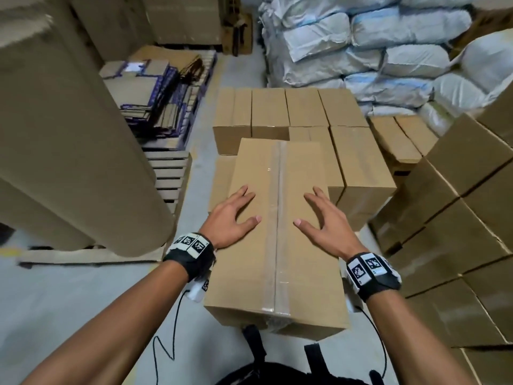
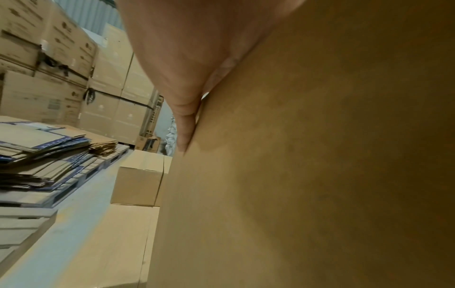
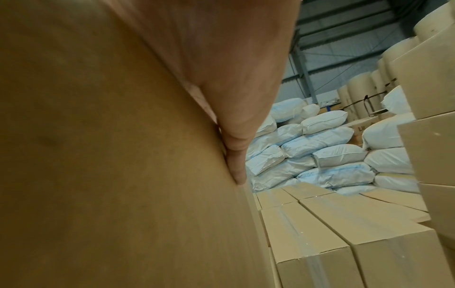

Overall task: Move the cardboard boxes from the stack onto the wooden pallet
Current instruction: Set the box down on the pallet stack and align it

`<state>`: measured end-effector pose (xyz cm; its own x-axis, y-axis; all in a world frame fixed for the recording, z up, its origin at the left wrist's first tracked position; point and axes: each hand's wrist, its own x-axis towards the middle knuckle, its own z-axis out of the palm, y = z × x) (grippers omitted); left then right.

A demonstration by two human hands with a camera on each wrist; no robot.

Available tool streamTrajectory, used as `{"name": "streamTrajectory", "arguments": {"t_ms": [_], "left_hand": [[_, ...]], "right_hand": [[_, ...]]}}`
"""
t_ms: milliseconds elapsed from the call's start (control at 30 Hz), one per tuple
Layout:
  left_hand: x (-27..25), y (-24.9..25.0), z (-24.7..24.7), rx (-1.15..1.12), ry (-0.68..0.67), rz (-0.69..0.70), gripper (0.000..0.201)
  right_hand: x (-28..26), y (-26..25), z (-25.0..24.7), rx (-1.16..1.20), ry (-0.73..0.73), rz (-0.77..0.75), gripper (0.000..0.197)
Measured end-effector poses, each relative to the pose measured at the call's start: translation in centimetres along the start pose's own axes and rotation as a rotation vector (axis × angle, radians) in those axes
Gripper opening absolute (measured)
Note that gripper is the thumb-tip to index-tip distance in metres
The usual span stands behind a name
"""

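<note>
A long cardboard box [image 1: 277, 232] with a clear tape seam down its top sits between my two hands. My left hand [image 1: 236, 215] presses flat on its left side with the thumb on top, and its palm [image 2: 187, 58] lies against the box wall [image 2: 320, 155]. My right hand [image 1: 324, 218] mirrors it on the right side, its palm [image 3: 234, 78] flat on the cardboard [image 3: 98, 155]. The box's far end is over a low layer of boxes [image 1: 291, 109]. Those boxes hide the pallet beneath them. The tall stack of boxes [image 1: 458, 218] stands at the right.
Big brown paper rolls [image 1: 69, 134] stand close on the left on a wooden pallet [image 1: 169, 176]. Flattened cartons with blue print [image 1: 150, 93] lie behind them. White and blue sacks [image 1: 374, 51] are piled at the back right. Grey floor [image 1: 200, 140] runs between the rolls and the boxes.
</note>
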<state>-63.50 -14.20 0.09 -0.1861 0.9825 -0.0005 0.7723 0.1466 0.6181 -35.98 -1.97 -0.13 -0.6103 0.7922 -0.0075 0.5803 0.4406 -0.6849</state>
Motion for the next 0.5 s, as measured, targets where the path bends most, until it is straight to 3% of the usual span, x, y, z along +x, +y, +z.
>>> {"name": "streamTrajectory", "arguments": {"t_ms": [200, 500], "left_hand": [[4.8, -5.1, -1.6, -0.013, 0.016, -0.043, 0.075], [19.1, -11.2, -2.4, 0.015, 0.031, -0.112, 0.073]], "right_hand": [[7.8, -0.6, 2.0, -0.001, -0.043, -0.022, 0.086], [24.7, 3.6, 3.7, 0.019, -0.101, -0.034, 0.086]]}}
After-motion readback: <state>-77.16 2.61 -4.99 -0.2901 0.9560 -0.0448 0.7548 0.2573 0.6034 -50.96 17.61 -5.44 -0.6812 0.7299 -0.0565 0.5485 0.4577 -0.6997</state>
